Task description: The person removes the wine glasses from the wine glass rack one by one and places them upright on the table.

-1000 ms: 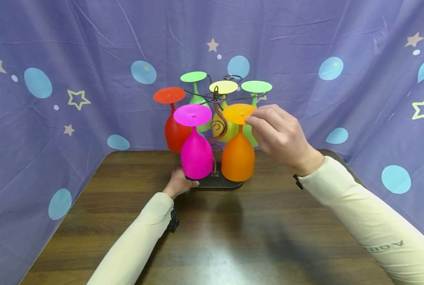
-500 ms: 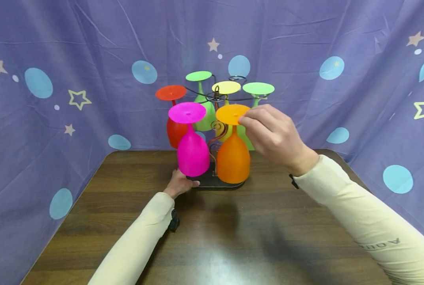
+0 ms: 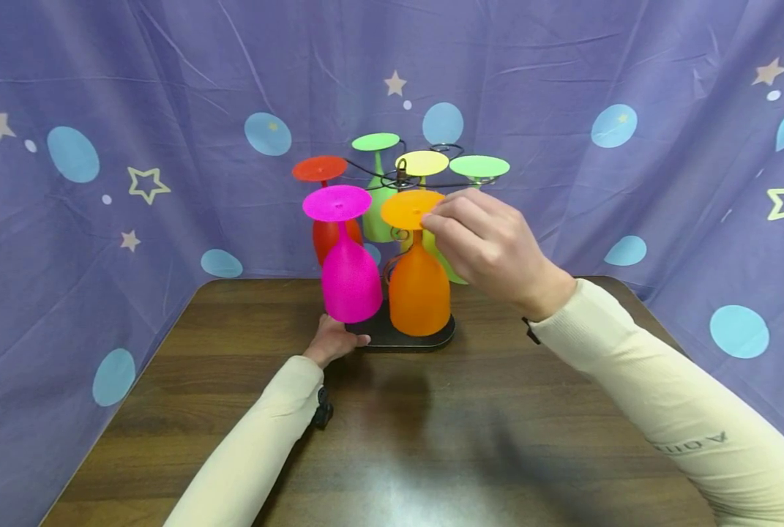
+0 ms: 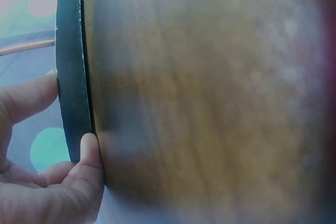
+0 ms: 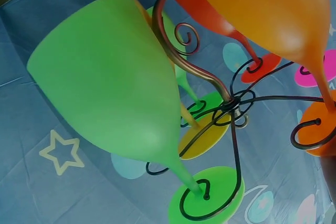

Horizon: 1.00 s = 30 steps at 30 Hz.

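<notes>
A wine glass rack with a black base [image 3: 401,335] and curled wire arms carries several upside-down plastic wine glasses. My left hand [image 3: 329,341] grips the base's left end; in the left wrist view, thumb and fingers lie on both sides of that black base [image 4: 72,72]. My right hand [image 3: 497,249] pinches the foot of the orange wine glass [image 3: 419,293], whose stem sits at a wire hook [image 5: 307,137] in the right wrist view. Left of it hangs a magenta wine glass [image 3: 352,285]. Behind are a red one [image 3: 326,233], a yellow one [image 3: 422,162] and two green ones [image 3: 380,212].
The rack stands toward the back of a brown wooden table [image 3: 233,410]. A purple curtain [image 3: 181,132] with stars and dots hangs close behind and at both sides. The rack's twisted copper-coloured stem [image 5: 184,61] rises among the glasses.
My right hand has moved left with the orange glass. The top has turned: the magenta glass shifted left, while the red and the far glasses shifted right. My left hand and the base stayed still.
</notes>
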Available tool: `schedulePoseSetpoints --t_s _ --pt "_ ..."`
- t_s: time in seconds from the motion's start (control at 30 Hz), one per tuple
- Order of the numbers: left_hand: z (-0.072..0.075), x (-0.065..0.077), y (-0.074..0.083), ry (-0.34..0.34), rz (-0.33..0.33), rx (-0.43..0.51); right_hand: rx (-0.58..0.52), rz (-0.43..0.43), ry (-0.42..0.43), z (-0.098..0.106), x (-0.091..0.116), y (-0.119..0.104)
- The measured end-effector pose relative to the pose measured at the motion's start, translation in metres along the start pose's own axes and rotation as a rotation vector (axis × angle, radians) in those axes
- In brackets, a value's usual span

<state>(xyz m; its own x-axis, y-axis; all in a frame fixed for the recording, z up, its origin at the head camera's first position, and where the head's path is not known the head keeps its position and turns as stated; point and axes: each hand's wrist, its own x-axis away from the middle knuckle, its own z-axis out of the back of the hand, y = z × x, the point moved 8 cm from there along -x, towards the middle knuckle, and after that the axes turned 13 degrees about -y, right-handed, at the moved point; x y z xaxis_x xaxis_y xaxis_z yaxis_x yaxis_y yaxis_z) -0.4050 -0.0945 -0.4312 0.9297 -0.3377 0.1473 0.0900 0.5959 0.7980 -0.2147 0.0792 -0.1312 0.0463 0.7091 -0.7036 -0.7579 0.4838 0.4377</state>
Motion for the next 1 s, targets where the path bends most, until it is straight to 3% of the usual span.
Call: schedulePoseSetpoints --t_s 0.3,1.0 --pt "-0.001 -0.002 -0.001 -0.016 0.048 -0.02 -0.021 -0.019 -0.033 -0.003 -0.01 0.002" --pt "0.0 -0.004 0.0 0.026 -0.007 -0.005 0.011 -0.117 -0.14 -0.005 -0.021 0.034"
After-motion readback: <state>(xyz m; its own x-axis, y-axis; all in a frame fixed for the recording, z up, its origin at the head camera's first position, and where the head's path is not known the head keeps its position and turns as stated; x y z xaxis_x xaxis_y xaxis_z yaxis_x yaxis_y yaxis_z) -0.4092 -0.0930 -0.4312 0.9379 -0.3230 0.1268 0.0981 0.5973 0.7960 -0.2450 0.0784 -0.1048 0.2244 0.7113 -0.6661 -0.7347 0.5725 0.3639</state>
